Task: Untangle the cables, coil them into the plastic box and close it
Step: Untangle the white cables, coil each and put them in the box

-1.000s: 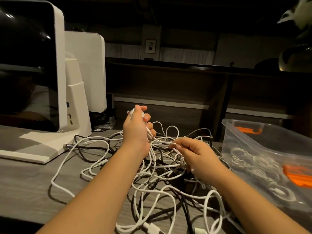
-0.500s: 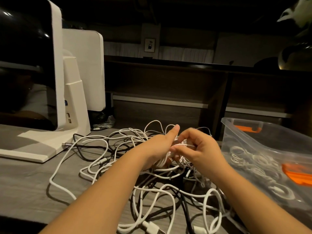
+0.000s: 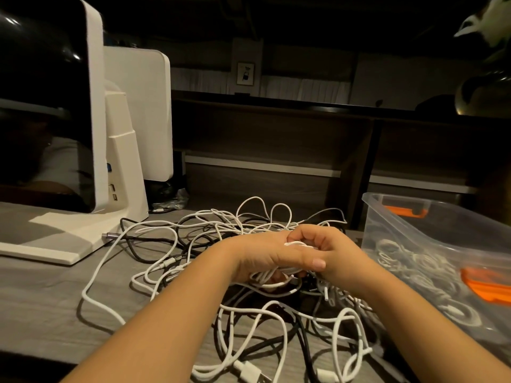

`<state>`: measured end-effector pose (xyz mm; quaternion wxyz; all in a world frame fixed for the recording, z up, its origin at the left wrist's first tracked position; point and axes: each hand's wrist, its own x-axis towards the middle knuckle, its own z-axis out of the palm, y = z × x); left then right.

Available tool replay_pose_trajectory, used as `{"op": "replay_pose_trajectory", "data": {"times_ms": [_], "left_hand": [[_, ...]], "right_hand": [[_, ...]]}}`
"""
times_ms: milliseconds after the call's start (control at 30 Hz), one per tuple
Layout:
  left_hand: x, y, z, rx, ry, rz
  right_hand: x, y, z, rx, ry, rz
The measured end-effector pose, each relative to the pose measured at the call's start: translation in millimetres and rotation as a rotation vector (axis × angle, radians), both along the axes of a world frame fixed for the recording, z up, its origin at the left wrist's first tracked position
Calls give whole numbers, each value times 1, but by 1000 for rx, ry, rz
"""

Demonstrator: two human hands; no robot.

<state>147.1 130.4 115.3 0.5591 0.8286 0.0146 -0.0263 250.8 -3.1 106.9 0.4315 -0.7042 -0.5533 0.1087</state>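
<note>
Several coils already lie in the plastic box; beside it, left hand and right hand grip one white cable above the remaining tangle.

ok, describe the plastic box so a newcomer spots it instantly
Start at the white monitor stand on the far left, then cross the cable tangle to the desk's right edge. The plastic box sits there: clear, lidless, orange latches, coiled white cables already inside. It is the only container here.
</note>
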Motion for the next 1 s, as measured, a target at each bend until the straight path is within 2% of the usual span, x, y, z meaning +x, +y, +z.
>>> {"op": "replay_pose_trajectory", "data": {"times_ms": [167, 233, 333, 433, 600, 667, 800, 1000], "left_hand": [[6, 10, -5, -6, -59, 32], [5, 13, -2, 39, -76, 97], [3, 11, 2, 140, -105, 97], [2, 7, 3, 152, -51, 43], [3, 5, 0, 93, 77, 82], [1, 3, 1, 99, 105, 98], [1, 3, 2, 88, 55, 137], [4, -1, -1, 274, 29, 108]], "right_hand": [[-3, 0, 1, 124, 37, -10], [-3, 0, 0, 191, 70, -44], [0, 2, -2, 235, 7, -115], [1, 5, -5, 216, -24, -121], [2, 6, -7, 215, -75, -142], [1, 5, -6, 209, -39, -134], [4, 1, -1, 291, 305, -33], [4, -2, 7, 499, 214, -70]]}}
